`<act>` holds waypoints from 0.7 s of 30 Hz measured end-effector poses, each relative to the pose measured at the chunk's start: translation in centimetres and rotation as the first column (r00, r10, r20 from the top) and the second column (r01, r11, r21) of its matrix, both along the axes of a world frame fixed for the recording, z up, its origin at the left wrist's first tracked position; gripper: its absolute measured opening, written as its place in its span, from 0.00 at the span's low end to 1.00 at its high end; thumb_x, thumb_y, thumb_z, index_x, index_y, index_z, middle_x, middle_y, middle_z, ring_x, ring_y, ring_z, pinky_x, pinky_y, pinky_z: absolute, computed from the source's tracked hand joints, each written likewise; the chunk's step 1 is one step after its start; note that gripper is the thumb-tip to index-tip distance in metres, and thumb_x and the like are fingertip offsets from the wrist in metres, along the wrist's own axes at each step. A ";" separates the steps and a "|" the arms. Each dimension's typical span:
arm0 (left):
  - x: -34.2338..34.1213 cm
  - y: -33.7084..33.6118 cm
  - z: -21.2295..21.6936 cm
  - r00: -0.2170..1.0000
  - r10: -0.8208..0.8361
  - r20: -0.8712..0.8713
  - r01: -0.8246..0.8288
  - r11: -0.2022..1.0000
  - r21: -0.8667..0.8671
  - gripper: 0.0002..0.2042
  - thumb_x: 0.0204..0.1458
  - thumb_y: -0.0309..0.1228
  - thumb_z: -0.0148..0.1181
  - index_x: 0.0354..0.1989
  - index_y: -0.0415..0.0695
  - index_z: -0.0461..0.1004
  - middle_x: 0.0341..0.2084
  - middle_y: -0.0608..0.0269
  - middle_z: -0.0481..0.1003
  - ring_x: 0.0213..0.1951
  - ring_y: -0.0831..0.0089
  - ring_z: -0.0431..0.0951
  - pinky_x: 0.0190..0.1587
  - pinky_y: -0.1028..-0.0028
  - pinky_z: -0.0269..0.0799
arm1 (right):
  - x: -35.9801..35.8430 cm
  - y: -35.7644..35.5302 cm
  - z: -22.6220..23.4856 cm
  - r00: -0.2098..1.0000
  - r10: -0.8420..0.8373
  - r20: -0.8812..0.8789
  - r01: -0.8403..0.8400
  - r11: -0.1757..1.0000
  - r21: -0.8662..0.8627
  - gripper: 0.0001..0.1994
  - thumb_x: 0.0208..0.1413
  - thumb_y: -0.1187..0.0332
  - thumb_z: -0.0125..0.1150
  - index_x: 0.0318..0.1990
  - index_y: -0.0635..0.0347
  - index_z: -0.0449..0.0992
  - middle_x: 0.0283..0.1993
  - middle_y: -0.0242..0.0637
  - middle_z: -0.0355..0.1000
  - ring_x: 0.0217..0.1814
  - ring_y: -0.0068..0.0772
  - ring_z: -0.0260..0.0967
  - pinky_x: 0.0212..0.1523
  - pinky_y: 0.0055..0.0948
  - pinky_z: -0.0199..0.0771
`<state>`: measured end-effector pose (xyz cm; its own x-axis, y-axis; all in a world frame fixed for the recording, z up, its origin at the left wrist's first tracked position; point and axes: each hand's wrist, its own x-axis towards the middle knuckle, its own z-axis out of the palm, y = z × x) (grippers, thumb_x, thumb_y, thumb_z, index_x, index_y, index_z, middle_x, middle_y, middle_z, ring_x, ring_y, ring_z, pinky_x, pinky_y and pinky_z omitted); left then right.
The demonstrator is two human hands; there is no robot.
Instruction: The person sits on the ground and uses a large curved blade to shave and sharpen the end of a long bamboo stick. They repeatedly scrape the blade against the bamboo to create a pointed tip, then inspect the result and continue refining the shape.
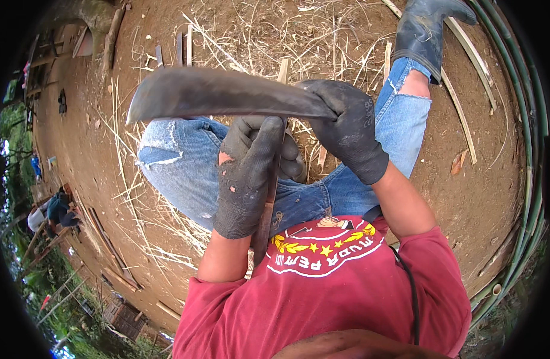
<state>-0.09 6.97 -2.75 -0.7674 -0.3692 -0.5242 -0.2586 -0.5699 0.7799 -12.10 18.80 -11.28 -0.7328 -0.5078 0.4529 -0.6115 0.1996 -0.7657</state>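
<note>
My right hand, in a dark grey work glove, is closed round the handle end of a machete. Its handle is hidden in the glove. The broad, dark blade reaches leftward across the view above my left hand, its tip at the far left. My left hand, in a worn glove with holes, is closed round a narrow brown wooden or bamboo strip. The strip runs from my shirt up between my legs, under the blade. A pale strip end shows just beyond the blade; whether it is the same piece I cannot tell.
I sit with my jeans-clad legs apart and a black rubber boot at upper right. Pale shavings litter the dirt ground. Long bamboo poles curve along the right. Another person is at the far left.
</note>
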 end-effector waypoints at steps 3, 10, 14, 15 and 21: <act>-0.2 -0.1 0.2 1.000 -0.020 0.024 0.020 1.000 -0.001 0.12 0.61 0.35 0.59 0.45 0.37 0.73 0.24 0.62 0.75 0.23 0.77 0.75 0.27 0.79 0.73 | 0.3 0.0 1.4 0.997 0.017 -0.069 -0.005 0.984 0.180 0.17 0.44 0.68 0.67 0.45 0.55 0.80 0.33 0.37 0.78 0.33 0.41 0.75 0.38 0.36 0.74; 0.0 0.4 -0.1 1.000 0.018 0.003 -0.018 0.999 -0.030 0.12 0.61 0.34 0.59 0.44 0.37 0.74 0.25 0.62 0.75 0.24 0.77 0.75 0.27 0.78 0.73 | 0.6 0.0 1.8 0.963 -0.019 -0.267 0.110 0.936 0.333 0.19 0.42 0.62 0.66 0.46 0.51 0.78 0.28 0.34 0.70 0.33 0.38 0.70 0.37 0.40 0.67; -0.2 0.3 0.3 1.000 0.013 0.007 -0.013 0.999 -0.030 0.10 0.63 0.33 0.56 0.42 0.38 0.70 0.23 0.62 0.74 0.22 0.77 0.74 0.27 0.77 0.73 | -1.3 -0.5 1.5 0.933 -0.058 -0.356 0.179 0.932 0.316 0.15 0.43 0.64 0.63 0.42 0.51 0.77 0.28 0.34 0.70 0.34 0.40 0.71 0.37 0.42 0.70; -0.2 0.3 0.3 1.000 0.026 0.000 -0.026 0.999 -0.033 0.09 0.63 0.33 0.56 0.41 0.38 0.68 0.23 0.62 0.73 0.22 0.78 0.73 0.27 0.76 0.73 | -2.4 -0.6 1.0 0.920 -0.076 -0.385 0.198 0.937 0.288 0.14 0.43 0.64 0.63 0.41 0.51 0.76 0.28 0.34 0.70 0.34 0.40 0.72 0.37 0.42 0.70; -0.1 0.6 1.1 0.999 -0.024 -0.029 0.023 0.999 -0.022 0.10 0.65 0.36 0.53 0.37 0.41 0.66 0.20 0.64 0.71 0.19 0.79 0.70 0.25 0.74 0.72 | -12.1 1.2 -3.1 0.694 -0.314 -0.648 0.676 0.593 0.437 0.06 0.55 0.62 0.59 0.34 0.50 0.79 0.21 0.36 0.71 0.22 0.40 0.71 0.26 0.40 0.72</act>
